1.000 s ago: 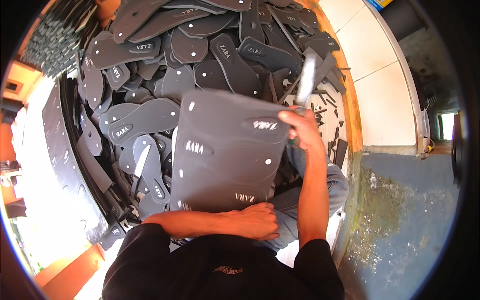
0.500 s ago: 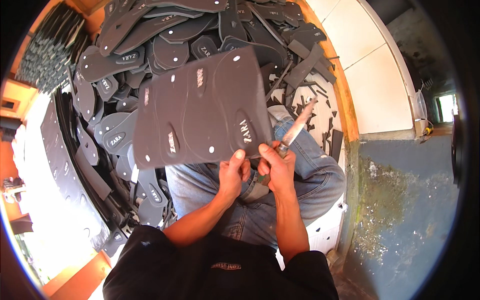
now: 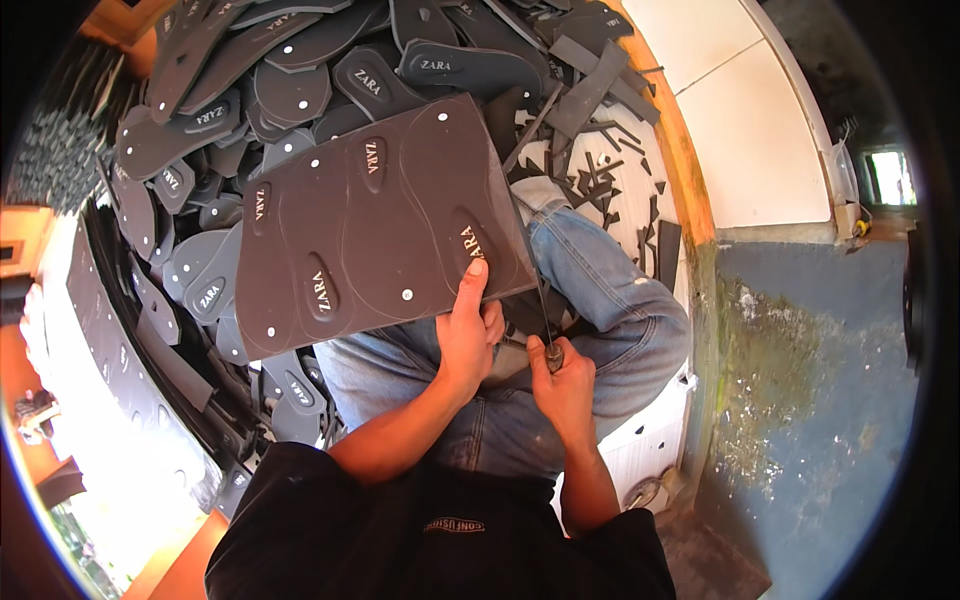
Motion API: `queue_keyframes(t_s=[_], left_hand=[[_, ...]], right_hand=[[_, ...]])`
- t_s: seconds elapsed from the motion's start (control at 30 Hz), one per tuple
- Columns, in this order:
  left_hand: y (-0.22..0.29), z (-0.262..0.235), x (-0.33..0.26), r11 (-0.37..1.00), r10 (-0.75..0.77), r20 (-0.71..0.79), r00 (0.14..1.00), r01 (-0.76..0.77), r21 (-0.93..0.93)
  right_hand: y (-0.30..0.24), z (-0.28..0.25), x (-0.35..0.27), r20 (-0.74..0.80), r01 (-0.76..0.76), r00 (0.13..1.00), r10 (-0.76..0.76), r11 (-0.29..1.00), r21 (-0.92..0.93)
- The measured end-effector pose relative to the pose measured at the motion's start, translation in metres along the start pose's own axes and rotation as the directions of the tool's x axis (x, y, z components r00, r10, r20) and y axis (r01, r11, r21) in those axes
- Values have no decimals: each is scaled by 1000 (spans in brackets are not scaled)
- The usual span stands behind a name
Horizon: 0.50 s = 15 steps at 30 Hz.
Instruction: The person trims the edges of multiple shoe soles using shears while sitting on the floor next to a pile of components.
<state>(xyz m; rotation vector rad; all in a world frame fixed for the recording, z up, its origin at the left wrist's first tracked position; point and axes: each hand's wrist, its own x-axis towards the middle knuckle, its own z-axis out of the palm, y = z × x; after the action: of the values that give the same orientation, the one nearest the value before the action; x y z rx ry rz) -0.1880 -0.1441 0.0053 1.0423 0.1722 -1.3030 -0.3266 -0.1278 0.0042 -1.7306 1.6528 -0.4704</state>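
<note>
Two bare hands in view, both gripping. With the left hand [image 3: 466,335], grasping a dark rectangular sheet [image 3: 350,225] by its near edge, thumb pressed flat on top, other fingers curled at the edge. Held slantwise above the jeans [image 3: 600,265] of the crossed legs, with outlines of soles, raised oval pads, white lettering and white dots across its face. In the right hand [image 3: 563,388], clenched around the handle, a knife [image 3: 554,356], its thin blade nearly edge-on and up near the sheet's near right corner; cannot tell whether touching. Beyond and to the left, a heap of dark cut soles [image 3: 290,92]. Toward the right, narrow dark offcuts [image 3: 590,90] beside a wooden edge [image 3: 687,150].
</note>
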Motion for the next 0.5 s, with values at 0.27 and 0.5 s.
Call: queue_keyframes(t_s=[0.27,0.5], left_hand=[[3,0,-1,1000,-7,41,999,6,16],[2,-5,0,999,-8,46,999,6,34]], right_hand=[[6,-1,-6,17,-23,1000,23,999,-23],[13,3,-8,43,-14,999,16,998,-54]])
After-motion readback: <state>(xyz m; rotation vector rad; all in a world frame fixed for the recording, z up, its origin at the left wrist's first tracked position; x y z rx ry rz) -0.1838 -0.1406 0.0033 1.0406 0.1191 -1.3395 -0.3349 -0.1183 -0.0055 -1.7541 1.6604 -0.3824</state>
